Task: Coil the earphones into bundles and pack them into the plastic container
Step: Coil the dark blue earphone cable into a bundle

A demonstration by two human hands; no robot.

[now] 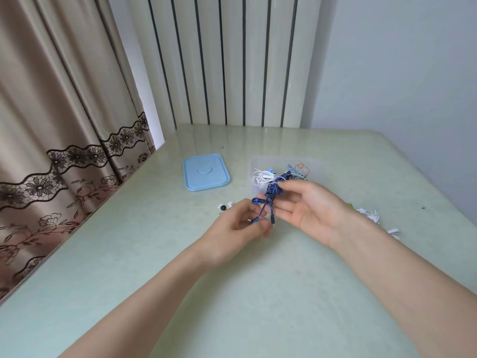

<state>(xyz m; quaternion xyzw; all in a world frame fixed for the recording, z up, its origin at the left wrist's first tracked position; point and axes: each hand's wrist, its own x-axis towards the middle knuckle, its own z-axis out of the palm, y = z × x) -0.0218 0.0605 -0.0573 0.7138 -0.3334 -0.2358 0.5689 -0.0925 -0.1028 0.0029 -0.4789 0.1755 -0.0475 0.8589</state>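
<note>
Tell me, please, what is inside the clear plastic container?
Inside the plastic container lie white earphones and thin blue, red and green cables. The right hand and its blue earphones cover the near part.

Single view, worn on my head: looks forward and down across the surface [258, 293], wide-angle, close over my forearms; far edge meets the curtain [64, 112] and the striped wall panel [232, 60].

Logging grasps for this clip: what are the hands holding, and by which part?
Both hold the blue earphones: the right hand grips the coiled bundle, the left hand pinches the loose earbud end.
</note>
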